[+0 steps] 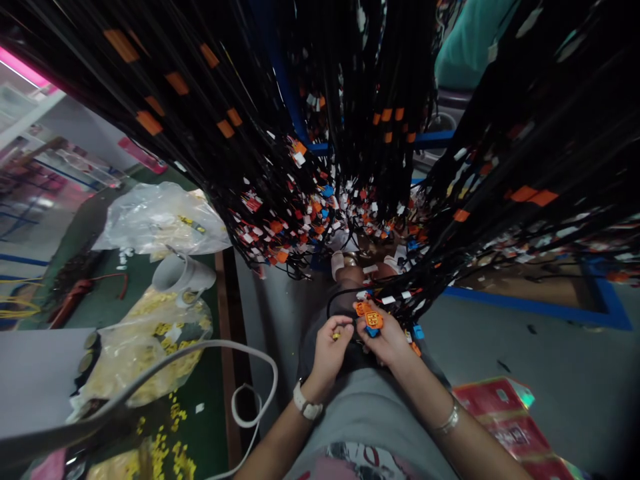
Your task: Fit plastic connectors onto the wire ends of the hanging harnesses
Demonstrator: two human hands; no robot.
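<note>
My right hand point(387, 340) is closed around an orange connector point(373, 321) with several small openings in its face. Another orange connector point(361, 308) and a blue connector point(371, 331) sit close by it at the same fingers. My left hand point(332, 343), just to the left, pinches a tiny yellow piece point(337, 336). The two hands are close together above my lap. Black cables lead from the connectors toward the hanging bundle of wire harnesses point(320, 220), whose ends carry white, orange, red and blue connectors.
On the green-topped table point(210, 400) at left lie a plastic bag of yellow pieces point(165, 333), another clear bag point(160, 213), a white mug point(183, 277) and loose yellow pieces point(170, 447). A grey cable point(240, 345) loops past its edge. A red package point(510, 427) lies at lower right.
</note>
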